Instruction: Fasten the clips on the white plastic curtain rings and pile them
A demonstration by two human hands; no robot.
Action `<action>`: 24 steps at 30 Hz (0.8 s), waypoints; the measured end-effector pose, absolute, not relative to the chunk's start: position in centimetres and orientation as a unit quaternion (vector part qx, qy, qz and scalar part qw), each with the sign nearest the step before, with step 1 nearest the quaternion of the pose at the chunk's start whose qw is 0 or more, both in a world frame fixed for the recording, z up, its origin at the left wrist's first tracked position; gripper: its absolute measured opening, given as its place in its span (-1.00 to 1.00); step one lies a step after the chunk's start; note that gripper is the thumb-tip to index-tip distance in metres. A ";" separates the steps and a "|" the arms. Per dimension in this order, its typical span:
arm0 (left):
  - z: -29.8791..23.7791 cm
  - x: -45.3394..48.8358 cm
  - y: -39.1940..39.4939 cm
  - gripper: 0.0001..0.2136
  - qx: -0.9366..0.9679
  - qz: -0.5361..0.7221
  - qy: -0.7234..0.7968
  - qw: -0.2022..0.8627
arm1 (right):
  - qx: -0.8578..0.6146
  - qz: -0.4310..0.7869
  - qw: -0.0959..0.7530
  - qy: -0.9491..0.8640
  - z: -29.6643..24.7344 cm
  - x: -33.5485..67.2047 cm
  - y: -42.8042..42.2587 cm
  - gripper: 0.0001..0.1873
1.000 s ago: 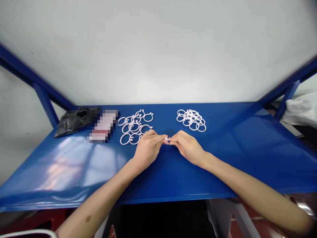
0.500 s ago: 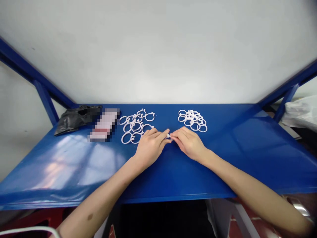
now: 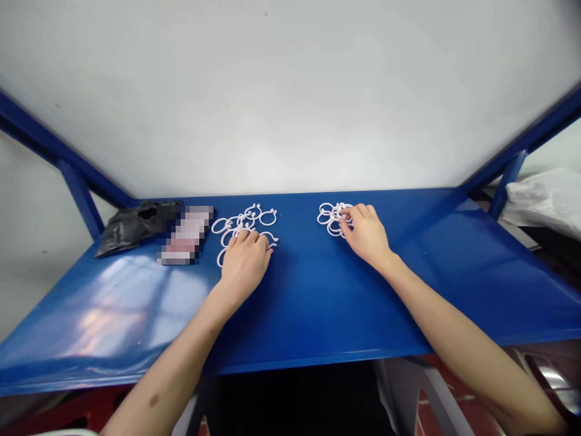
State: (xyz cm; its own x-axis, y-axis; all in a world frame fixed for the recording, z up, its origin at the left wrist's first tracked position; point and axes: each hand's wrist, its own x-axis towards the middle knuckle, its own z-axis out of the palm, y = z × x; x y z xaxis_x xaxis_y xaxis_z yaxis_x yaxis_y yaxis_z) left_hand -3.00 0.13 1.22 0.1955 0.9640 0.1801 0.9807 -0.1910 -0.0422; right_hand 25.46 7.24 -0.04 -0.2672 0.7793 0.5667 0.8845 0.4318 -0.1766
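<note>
My left hand [image 3: 247, 261] reaches over the left group of white open rings [image 3: 221, 226], which have small knobs at their ends. Its fingers bend downward and their tips are hidden, so I cannot tell whether it grips a ring. A white ring end [image 3: 273, 244] shows beside its index finger. My right hand [image 3: 367, 233] is at the right-hand cluster of similar white rings [image 3: 325, 209]. Its thumb and index finger are apart over the near right side of that cluster, and the hand covers some of the rings.
Both groups lie on a blue table [image 3: 308, 303]. To the left are a black plastic bag [image 3: 129, 230] and a pixelated flat object [image 3: 186, 236]. A pale wall [image 3: 290, 103] rises behind, with blue frame bars at both sides. A white plastic bag [image 3: 544, 203] sits at the far right.
My hands were together at the middle, fingers on a small white piece. They have parted, the left to the left ring group and the right to the right cluster. The view has shifted slightly.
</note>
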 end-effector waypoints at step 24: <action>2.0 -0.6 -1.1 -0.81 -0.629 -0.366 -0.473 -0.497 | -0.362 0.279 0.348 -0.819 -0.1 20.7 1.7 -0.84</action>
